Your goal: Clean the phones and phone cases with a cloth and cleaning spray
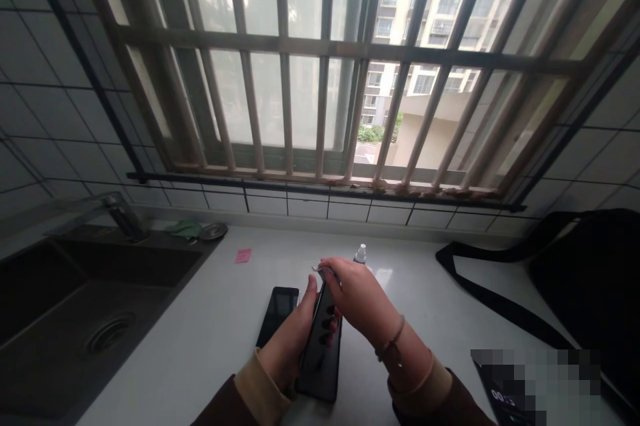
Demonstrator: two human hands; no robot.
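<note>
Your left hand [290, 339] grips the dark phone [320, 346] tilted above the counter [425, 293] while your right hand [355, 296] pinches a film tab [323, 271] at its top edge, so, I judge, peel slowly and evenly

Dark maroon sleeves over tan inner cuffs, thin bands at the right hand [357, 299] wrist.

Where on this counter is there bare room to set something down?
Bare counter lies between the sink and the flat phone, and again between the small bottle and black bag. Crowded centre: left hand and right hand hold a second phone.
</note>
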